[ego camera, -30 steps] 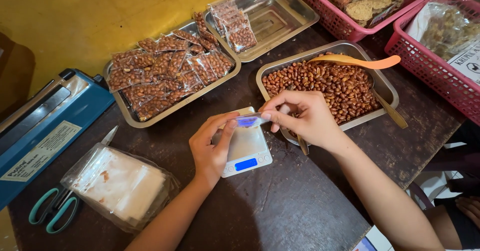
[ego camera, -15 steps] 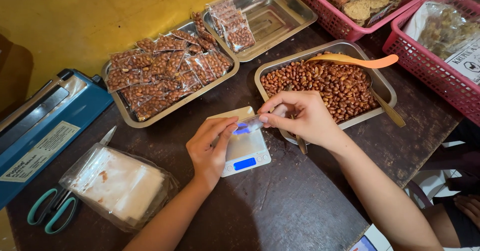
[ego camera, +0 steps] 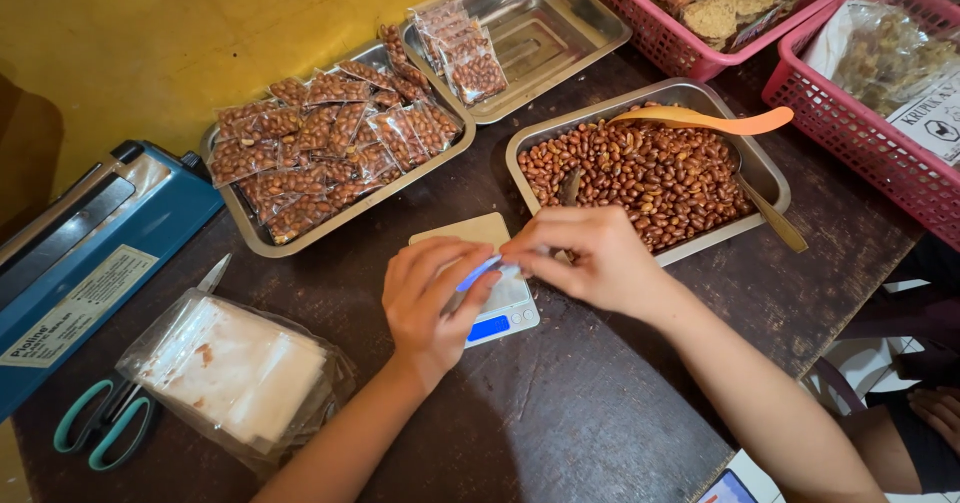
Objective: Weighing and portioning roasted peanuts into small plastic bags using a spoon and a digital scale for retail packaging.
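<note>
My left hand [ego camera: 430, 303] and my right hand [ego camera: 590, 258] meet over a small white pocket scale [ego camera: 505, 315] with a lit blue display. Between the fingertips of both hands I pinch a small clear plastic bag with a blue strip [ego camera: 482, 271]; whether it holds anything is hidden. Just behind my right hand stands a steel tray of roasted peanuts [ego camera: 640, 178]. An orange spatula [ego camera: 705, 120] lies across that tray and a spoon handle [ego camera: 775, 221] sticks out of it.
A steel tray of filled peanut packets [ego camera: 325, 153] sits at the back left. Behind it is a second steel tray [ego camera: 555, 18] with a few packets [ego camera: 462, 51]. Two pink baskets [ego camera: 730, 48] [ego camera: 850, 113] stand right. At the left are a blue heat sealer [ego camera: 90, 248], scissors [ego camera: 100, 425] and stacked bags [ego camera: 235, 371].
Both hands stayed over the scale and drew closer together, the fingers working the small bag. Nothing else on the table moved.
</note>
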